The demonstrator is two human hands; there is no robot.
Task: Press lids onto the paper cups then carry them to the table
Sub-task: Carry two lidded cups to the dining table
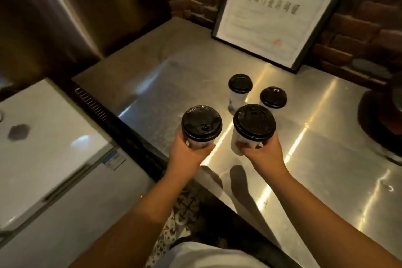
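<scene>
The left hand (188,152) wraps one lidded cup (201,127), the right hand (262,152) another (253,126), both lifted above the steel surface (326,159). Two more lidded cups (240,89) stand behind. Carrying calls for level cups and gentle grip below the lids.

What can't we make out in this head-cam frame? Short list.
- Cup contents: black lids cover all four, including the cup in the left hand and the cup in the right hand.
- Right rear cup: body hidden behind the right-hand cup.
- Framed certificate: text blurred, top cut by frame edge.
- Dark object on the metal table: cut off at right edge.
</scene>
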